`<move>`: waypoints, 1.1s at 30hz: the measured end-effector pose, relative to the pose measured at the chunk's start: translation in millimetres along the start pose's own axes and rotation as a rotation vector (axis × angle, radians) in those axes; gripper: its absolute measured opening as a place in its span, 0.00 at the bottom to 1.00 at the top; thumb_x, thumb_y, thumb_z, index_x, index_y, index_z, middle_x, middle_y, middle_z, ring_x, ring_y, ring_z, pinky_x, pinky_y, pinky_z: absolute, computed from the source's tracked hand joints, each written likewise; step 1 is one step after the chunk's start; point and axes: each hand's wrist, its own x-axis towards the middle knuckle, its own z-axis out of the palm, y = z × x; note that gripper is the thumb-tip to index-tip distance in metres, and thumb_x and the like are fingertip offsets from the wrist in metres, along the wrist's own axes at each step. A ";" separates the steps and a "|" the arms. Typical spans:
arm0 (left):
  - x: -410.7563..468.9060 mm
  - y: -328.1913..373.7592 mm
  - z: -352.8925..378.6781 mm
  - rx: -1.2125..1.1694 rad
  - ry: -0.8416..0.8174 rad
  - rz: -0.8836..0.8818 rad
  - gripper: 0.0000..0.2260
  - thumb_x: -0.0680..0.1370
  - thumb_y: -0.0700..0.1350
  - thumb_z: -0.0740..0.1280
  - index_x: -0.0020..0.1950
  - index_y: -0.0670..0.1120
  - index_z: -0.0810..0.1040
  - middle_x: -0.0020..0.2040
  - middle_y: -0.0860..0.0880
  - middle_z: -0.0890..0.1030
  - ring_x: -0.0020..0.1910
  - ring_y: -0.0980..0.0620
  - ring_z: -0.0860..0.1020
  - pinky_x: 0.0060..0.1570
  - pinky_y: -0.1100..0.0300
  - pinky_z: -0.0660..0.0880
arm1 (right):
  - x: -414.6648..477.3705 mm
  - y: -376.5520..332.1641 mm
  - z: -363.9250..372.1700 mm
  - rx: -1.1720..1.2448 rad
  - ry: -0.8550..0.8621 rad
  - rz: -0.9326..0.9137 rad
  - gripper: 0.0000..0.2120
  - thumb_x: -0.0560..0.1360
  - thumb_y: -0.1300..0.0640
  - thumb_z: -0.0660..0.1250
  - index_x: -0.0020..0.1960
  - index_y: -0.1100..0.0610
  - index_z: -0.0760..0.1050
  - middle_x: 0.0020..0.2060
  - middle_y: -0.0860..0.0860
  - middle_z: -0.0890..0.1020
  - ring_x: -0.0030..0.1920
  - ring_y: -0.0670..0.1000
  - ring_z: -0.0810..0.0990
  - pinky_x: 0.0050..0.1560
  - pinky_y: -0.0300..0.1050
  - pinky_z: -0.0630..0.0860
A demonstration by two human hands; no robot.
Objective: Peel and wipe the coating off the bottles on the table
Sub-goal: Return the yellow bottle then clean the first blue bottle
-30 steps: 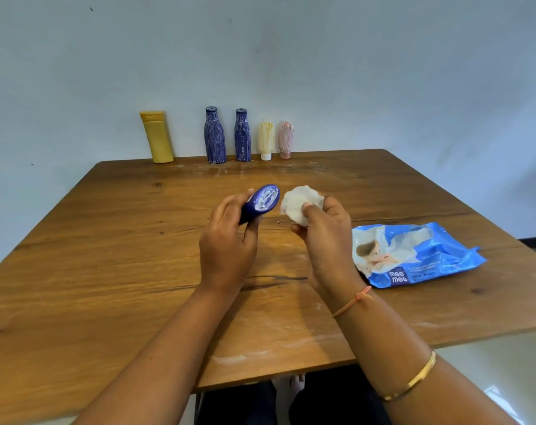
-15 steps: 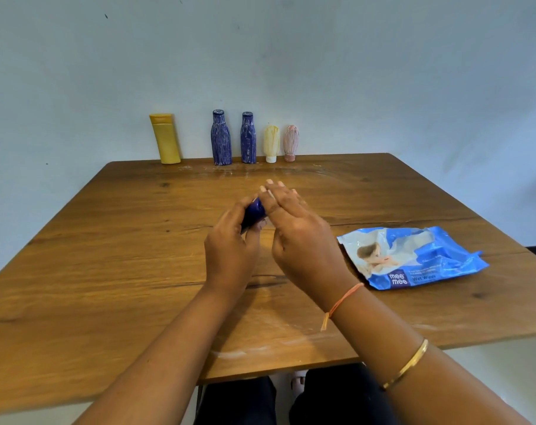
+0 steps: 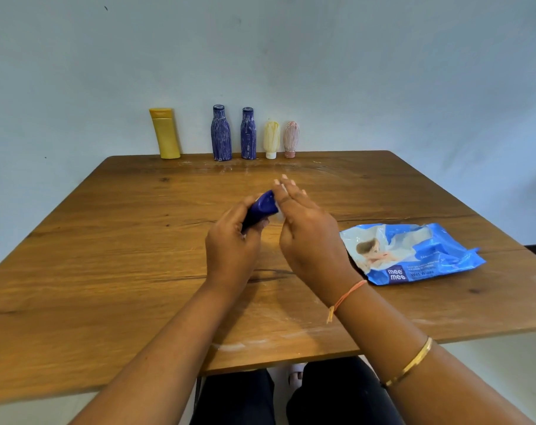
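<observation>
My left hand [image 3: 233, 243] grips a small dark blue bottle [image 3: 262, 208] above the middle of the wooden table [image 3: 107, 271], its end pointing up and away from me. My right hand [image 3: 306, 234] presses a white wipe [image 3: 280, 214] against that end; only a sliver of the wipe shows between palm and bottle, and the fingers lie nearly straight over it. Against the far wall stand a clean yellow bottle [image 3: 165, 133], two blue bottles [image 3: 221, 133] [image 3: 248, 133] streaked with white coating, a cream bottle [image 3: 271, 139] and a pink bottle [image 3: 291, 138], both coated.
A blue pack of wet wipes [image 3: 410, 253] lies on the table to the right of my right hand. White smears mark the wood near the front edge [image 3: 245, 345] and by the bottle row. My knees show below the table edge.
One second ago the bottle's end and the balled wipe were apart and both visible. My right hand has since closed in over the bottle's end, and it has drawn slightly back from half a second ago.
</observation>
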 end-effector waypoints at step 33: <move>4.9 -0.4 -13.2 -0.098 -0.020 -0.051 0.11 0.73 0.37 0.69 0.55 0.43 0.80 0.39 0.50 0.80 0.36 0.63 0.74 0.35 0.72 0.68 | 19.7 -38.0 -11.5 0.134 0.084 -0.038 0.09 0.68 0.61 0.57 0.45 0.61 0.74 0.45 0.55 0.73 0.45 0.50 0.70 0.43 0.37 0.64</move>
